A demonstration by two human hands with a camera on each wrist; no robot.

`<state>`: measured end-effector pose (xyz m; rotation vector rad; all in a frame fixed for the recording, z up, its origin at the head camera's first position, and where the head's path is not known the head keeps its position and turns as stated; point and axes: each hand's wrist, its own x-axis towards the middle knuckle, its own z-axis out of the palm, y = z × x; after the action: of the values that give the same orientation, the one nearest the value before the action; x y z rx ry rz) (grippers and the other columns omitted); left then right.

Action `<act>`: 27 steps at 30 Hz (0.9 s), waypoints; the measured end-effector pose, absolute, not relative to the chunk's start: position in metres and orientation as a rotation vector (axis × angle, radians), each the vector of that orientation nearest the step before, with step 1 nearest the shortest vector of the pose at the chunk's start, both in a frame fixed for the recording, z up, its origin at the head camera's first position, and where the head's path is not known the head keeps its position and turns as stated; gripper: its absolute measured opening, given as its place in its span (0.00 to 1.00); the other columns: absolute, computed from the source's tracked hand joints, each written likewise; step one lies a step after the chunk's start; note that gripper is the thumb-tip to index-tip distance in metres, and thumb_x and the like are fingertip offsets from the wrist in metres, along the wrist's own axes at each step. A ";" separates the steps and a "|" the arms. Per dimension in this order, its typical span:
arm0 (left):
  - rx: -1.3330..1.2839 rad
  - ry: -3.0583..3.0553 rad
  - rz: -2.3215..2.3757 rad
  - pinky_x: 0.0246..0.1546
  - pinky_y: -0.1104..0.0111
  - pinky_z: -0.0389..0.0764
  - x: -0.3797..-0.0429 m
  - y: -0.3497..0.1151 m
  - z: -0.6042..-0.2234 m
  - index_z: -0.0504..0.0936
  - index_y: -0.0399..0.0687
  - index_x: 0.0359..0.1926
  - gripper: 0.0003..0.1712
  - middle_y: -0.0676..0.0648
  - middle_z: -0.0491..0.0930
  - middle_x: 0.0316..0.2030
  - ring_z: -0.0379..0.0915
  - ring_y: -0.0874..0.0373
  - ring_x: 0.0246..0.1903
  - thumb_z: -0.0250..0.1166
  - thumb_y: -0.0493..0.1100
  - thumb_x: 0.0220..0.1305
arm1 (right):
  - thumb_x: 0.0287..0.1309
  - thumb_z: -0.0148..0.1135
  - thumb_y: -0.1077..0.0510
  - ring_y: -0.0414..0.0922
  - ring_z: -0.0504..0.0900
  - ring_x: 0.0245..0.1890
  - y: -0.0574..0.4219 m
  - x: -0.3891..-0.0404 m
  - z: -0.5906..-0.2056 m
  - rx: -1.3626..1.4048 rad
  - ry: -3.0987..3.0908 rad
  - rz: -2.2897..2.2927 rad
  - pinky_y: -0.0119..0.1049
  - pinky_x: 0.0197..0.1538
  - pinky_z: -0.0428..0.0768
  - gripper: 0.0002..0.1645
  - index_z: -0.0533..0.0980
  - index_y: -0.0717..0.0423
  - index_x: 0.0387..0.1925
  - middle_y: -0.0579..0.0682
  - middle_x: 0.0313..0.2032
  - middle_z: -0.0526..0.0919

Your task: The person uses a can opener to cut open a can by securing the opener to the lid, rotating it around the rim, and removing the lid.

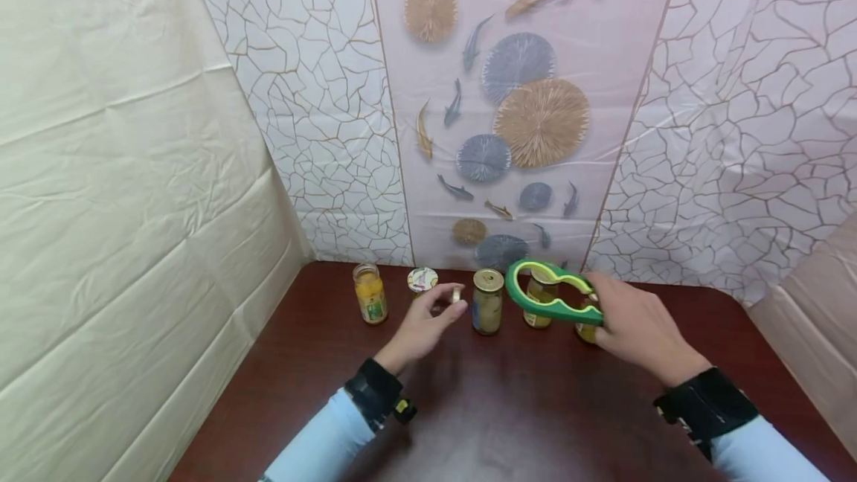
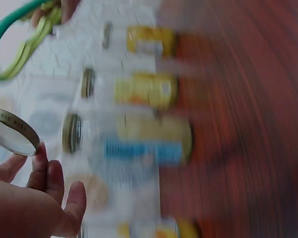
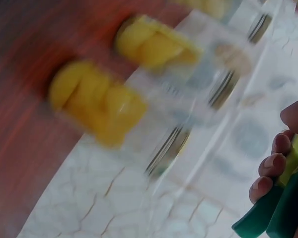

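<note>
My left hand [image 1: 420, 327] pinches a thin round metal jar lid [image 2: 15, 131] between thumb and fingers, raised above the table. In my right hand [image 1: 639, 326] is a green jar opener [image 1: 554, 311] with a light-green toothed inner edge, gripped by its handles, its loop pointing left. That loop overlaps a gold-lidded jar [image 1: 538, 318] in the head view. Between the hands a taller jar [image 1: 487, 311] with a gold lid stands upright. Behind the left hand is a jar with a white patterned lid [image 1: 422, 279]. The right hand partly hides another jar [image 1: 586, 332] with yellow contents.
At the left end of the row stands a lidless glass jar [image 1: 370, 296] with yellow contents and a label. The jars line the back of a dark red-brown table [image 1: 509, 407]. A patterned cloth [image 1: 341, 132] hangs behind it, with cream fabric [image 1: 134, 207] at the left.
</note>
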<state>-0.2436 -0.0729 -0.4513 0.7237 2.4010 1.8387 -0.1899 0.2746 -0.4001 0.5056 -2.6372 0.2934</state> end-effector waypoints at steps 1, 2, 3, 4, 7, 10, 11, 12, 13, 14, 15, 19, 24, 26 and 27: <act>0.697 2.419 1.849 0.52 0.59 0.77 -0.244 -0.081 -0.454 0.78 0.48 0.65 0.23 0.42 0.82 0.50 0.75 0.54 0.50 0.63 0.49 0.74 | 0.38 0.74 0.63 0.48 0.79 0.32 0.281 -0.189 -0.400 0.482 -2.648 0.293 0.47 0.30 0.79 0.38 0.71 0.57 0.55 0.52 0.38 0.82; 0.661 2.431 1.858 0.52 0.59 0.77 -0.244 -0.088 -0.455 0.79 0.49 0.65 0.23 0.41 0.82 0.50 0.75 0.53 0.50 0.65 0.48 0.73 | 0.38 0.74 0.63 0.49 0.80 0.33 0.287 -0.187 -0.399 0.458 -2.657 0.294 0.49 0.31 0.80 0.38 0.71 0.57 0.56 0.53 0.39 0.83; 0.628 2.430 1.870 0.53 0.58 0.76 -0.244 -0.095 -0.457 0.79 0.50 0.65 0.22 0.40 0.81 0.51 0.75 0.52 0.50 0.65 0.47 0.73 | 0.39 0.74 0.63 0.50 0.80 0.34 0.292 -0.186 -0.399 0.435 -2.662 0.291 0.50 0.31 0.80 0.38 0.71 0.58 0.56 0.55 0.40 0.83; 0.582 2.429 1.879 0.53 0.58 0.76 -0.243 -0.102 -0.458 0.79 0.51 0.65 0.23 0.40 0.81 0.52 0.75 0.52 0.50 0.66 0.47 0.72 | 0.39 0.74 0.62 0.51 0.81 0.35 0.296 -0.185 -0.399 0.417 -2.662 0.292 0.51 0.31 0.81 0.39 0.70 0.59 0.57 0.56 0.41 0.83; 0.488 2.421 1.883 0.52 0.57 0.76 -0.243 -0.115 -0.461 0.77 0.51 0.67 0.25 0.39 0.79 0.54 0.74 0.51 0.51 0.66 0.49 0.72 | 0.41 0.74 0.61 0.53 0.82 0.34 0.306 -0.182 -0.398 0.383 -2.654 0.286 0.54 0.31 0.81 0.39 0.70 0.62 0.58 0.60 0.41 0.83; 0.453 2.427 1.871 0.54 0.56 0.76 -0.243 -0.121 -0.463 0.76 0.50 0.68 0.28 0.40 0.79 0.56 0.73 0.50 0.54 0.66 0.52 0.71 | 0.42 0.73 0.60 0.52 0.81 0.32 0.310 -0.183 -0.397 0.350 -2.648 0.291 0.52 0.28 0.80 0.38 0.70 0.63 0.57 0.61 0.40 0.83; 0.451 2.429 1.868 0.54 0.55 0.76 -0.243 -0.122 -0.464 0.76 0.50 0.69 0.29 0.41 0.78 0.56 0.73 0.49 0.55 0.66 0.53 0.71 | 0.41 0.73 0.60 0.52 0.80 0.31 0.311 -0.183 -0.397 0.343 -2.645 0.294 0.51 0.27 0.79 0.38 0.70 0.64 0.57 0.61 0.40 0.83; 0.450 2.434 1.864 0.53 0.55 0.76 -0.243 -0.123 -0.465 0.76 0.51 0.68 0.29 0.41 0.79 0.56 0.73 0.47 0.56 0.66 0.53 0.71 | 0.41 0.72 0.60 0.51 0.80 0.30 0.311 -0.184 -0.397 0.339 -2.643 0.296 0.50 0.26 0.78 0.38 0.70 0.64 0.57 0.60 0.39 0.82; 0.447 2.442 1.861 0.53 0.55 0.76 -0.243 -0.125 -0.466 0.77 0.53 0.68 0.29 0.43 0.79 0.55 0.73 0.46 0.56 0.67 0.54 0.70 | 0.41 0.72 0.60 0.51 0.79 0.30 0.311 -0.184 -0.397 0.334 -2.642 0.296 0.49 0.26 0.77 0.38 0.70 0.64 0.57 0.61 0.39 0.82; 0.442 2.455 1.861 0.52 0.54 0.76 -0.243 -0.127 -0.468 0.77 0.54 0.68 0.29 0.44 0.79 0.55 0.73 0.45 0.56 0.68 0.55 0.69 | 0.41 0.72 0.60 0.51 0.79 0.29 0.310 -0.185 -0.397 0.329 -2.641 0.296 0.49 0.26 0.77 0.38 0.70 0.64 0.57 0.61 0.39 0.82; 0.440 2.473 1.859 0.53 0.53 0.76 -0.243 -0.129 -0.470 0.78 0.55 0.67 0.30 0.45 0.80 0.55 0.73 0.44 0.57 0.69 0.55 0.67 | 0.40 0.72 0.60 0.51 0.79 0.29 0.310 -0.185 -0.397 0.328 -2.638 0.295 0.49 0.26 0.77 0.38 0.70 0.64 0.57 0.61 0.39 0.82; 0.416 2.514 1.840 0.51 0.54 0.77 -0.244 -0.142 -0.475 0.78 0.53 0.67 0.33 0.45 0.80 0.55 0.74 0.45 0.55 0.74 0.53 0.63 | 0.40 0.72 0.60 0.53 0.79 0.30 0.307 -0.186 -0.397 0.317 -2.639 0.294 0.51 0.26 0.78 0.38 0.70 0.64 0.57 0.62 0.40 0.82; 0.260 2.524 1.789 0.46 0.59 0.81 -0.243 -0.161 -0.482 0.80 0.46 0.65 0.33 0.42 0.82 0.57 0.77 0.47 0.51 0.78 0.45 0.59 | 0.40 0.72 0.60 0.54 0.80 0.32 0.306 -0.184 -0.399 0.326 -2.628 0.308 0.54 0.27 0.79 0.40 0.69 0.64 0.58 0.63 0.41 0.81; 0.200 2.575 1.698 0.48 0.57 0.80 -0.242 -0.169 -0.486 0.80 0.44 0.64 0.33 0.41 0.82 0.56 0.77 0.47 0.50 0.78 0.42 0.58 | 0.39 0.72 0.61 0.54 0.80 0.31 0.307 -0.183 -0.401 0.338 -2.621 0.306 0.53 0.27 0.78 0.40 0.69 0.64 0.58 0.63 0.41 0.81; 0.173 2.617 1.622 0.48 0.55 0.80 -0.242 -0.173 -0.489 0.81 0.44 0.63 0.32 0.41 0.82 0.56 0.77 0.47 0.50 0.78 0.42 0.57 | 0.39 0.72 0.61 0.54 0.80 0.31 0.307 -0.182 -0.401 0.344 -2.616 0.302 0.53 0.26 0.78 0.40 0.69 0.64 0.58 0.63 0.41 0.81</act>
<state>-0.2422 -0.1733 -0.4888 0.1732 2.6169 1.6223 -0.1824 0.3069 -0.4013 0.3435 -2.6162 0.3024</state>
